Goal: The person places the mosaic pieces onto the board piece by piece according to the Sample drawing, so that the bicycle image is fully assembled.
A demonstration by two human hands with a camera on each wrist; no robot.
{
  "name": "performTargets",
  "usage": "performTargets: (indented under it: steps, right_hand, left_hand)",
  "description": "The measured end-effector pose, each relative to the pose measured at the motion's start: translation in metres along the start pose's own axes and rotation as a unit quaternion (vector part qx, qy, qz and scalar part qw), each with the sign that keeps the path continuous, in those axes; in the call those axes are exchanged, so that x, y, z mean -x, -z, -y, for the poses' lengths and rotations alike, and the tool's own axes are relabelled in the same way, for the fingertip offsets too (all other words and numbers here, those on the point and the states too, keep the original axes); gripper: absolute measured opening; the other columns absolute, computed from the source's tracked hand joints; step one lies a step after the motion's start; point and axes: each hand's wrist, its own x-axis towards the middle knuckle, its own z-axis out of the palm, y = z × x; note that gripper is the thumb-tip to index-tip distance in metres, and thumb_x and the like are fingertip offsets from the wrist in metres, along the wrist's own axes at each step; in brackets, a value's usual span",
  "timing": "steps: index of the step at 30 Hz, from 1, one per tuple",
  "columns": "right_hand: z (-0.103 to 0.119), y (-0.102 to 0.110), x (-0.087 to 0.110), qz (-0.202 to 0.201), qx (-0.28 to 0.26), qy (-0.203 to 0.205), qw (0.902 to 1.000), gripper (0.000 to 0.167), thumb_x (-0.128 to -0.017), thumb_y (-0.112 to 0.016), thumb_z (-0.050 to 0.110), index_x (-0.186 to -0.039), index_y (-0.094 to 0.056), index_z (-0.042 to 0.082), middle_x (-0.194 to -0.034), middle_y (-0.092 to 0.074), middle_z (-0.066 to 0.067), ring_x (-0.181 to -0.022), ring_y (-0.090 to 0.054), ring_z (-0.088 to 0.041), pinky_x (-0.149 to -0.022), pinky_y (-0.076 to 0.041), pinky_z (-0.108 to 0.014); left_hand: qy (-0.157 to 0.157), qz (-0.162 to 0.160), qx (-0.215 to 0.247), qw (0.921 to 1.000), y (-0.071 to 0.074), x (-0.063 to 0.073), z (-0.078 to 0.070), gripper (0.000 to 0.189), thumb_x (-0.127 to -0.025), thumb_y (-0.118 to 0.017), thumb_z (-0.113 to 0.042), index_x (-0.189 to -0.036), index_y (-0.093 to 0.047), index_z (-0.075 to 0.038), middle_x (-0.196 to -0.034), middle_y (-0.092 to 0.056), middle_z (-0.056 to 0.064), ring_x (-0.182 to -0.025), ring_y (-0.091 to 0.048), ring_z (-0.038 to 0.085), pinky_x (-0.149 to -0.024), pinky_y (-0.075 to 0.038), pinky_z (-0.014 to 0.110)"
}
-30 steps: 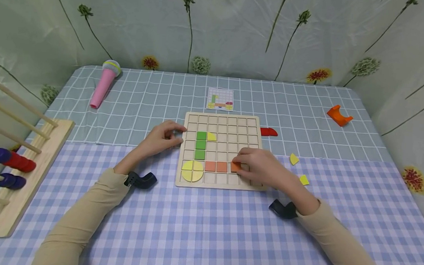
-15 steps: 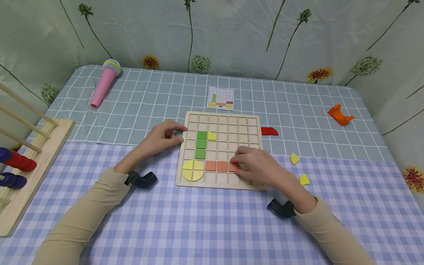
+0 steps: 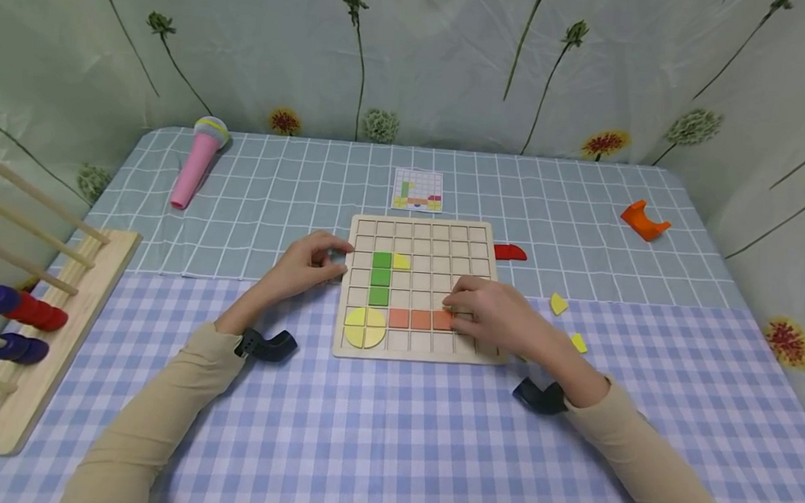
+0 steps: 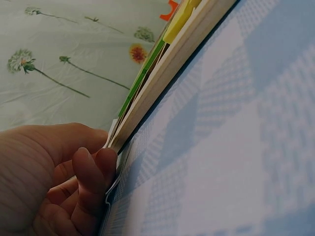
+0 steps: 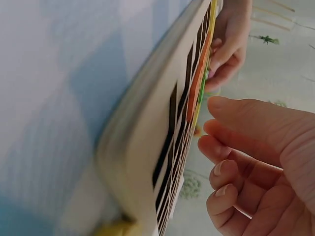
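Observation:
A wooden grid board [image 3: 402,356] lies in front of me. My left hand [image 3: 303,264] rests its thumb and a fingertip against the board's left edge. Over the lower right part is my right hand [image 3: 493,308], its fingertips right at the last of three orange square tiles [image 3: 409,319] in a row. The right wrist view shows nothing between that hand's bent fingers [image 5: 236,147]. A column of green squares [image 3: 380,278], a small yellow quarter piece [image 3: 401,261] and a yellow circle [image 3: 365,328] made of quarters also sit in the grid.
A printed pattern card [image 3: 417,189] lies behind the board. To the right are a red piece [image 3: 511,252], a yellow piece [image 3: 558,304], another yellow piece [image 3: 579,342] and an orange arch [image 3: 645,221]. A pink microphone [image 3: 194,171] and wooden bead rack [image 3: 52,352] stand left.
The third orange tile, pinched by my right hand a second ago, has slid left and now sits flush beside the other two. My left hand stays at the board's edge.

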Motion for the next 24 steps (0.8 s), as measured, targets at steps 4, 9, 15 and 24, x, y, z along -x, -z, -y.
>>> performTargets:
  steps: [4,9,15,24]
  right_hand:
    - [-0.006,0.006,0.006,-0.003,-0.007,-0.021,0.9998,0.024,-0.081,-0.071,0.015,-0.103,-0.072,0.005,-0.098,-0.065,-0.004,-0.08,-0.062,-0.013,-0.069,-0.052,-0.027]
    - [-0.021,0.015,0.011,-0.004,-0.003,-0.053,0.9986,0.023,-0.082,-0.07,0.014,-0.102,-0.072,0.005,-0.098,-0.065,-0.006,-0.069,-0.053,-0.011,-0.062,-0.046,-0.023]
    - [-0.043,0.029,0.012,-0.01,0.012,-0.091,0.9957,0.022,-0.082,-0.069,0.012,-0.102,-0.072,0.004,-0.098,-0.067,-0.009,-0.062,-0.048,-0.012,-0.06,-0.043,-0.024]
    - [-0.066,0.045,0.009,-0.006,0.005,-0.146,0.9893,0.022,-0.084,-0.068,0.012,-0.103,-0.071,0.002,-0.091,-0.067,-0.012,-0.064,-0.049,-0.017,-0.058,-0.043,-0.026]
  left_hand:
    - [0.005,0.001,-0.005,1.0,0.002,0.005,-0.015,0.033,-0.089,-0.06,-0.004,-0.121,-0.057,0.005,-0.112,-0.054,0.021,-0.057,-0.047,0.001,-0.052,-0.041,0.017]
    - [0.007,0.002,-0.012,0.9999,0.004,0.009,-0.029,0.033,-0.089,-0.059,-0.003,-0.121,-0.057,0.007,-0.112,-0.055,0.022,-0.058,-0.048,0.003,-0.053,-0.041,0.016]
    - [0.007,0.0,-0.009,0.9999,0.005,0.01,-0.03,0.033,-0.089,-0.06,-0.003,-0.121,-0.057,0.006,-0.111,-0.055,0.022,-0.057,-0.048,0.003,-0.053,-0.041,0.016]
    - [0.004,0.002,-0.004,1.0,0.004,0.011,-0.031,0.032,-0.089,-0.059,-0.001,-0.119,-0.057,0.007,-0.109,-0.054,0.022,-0.056,-0.048,0.002,-0.053,-0.041,0.016]
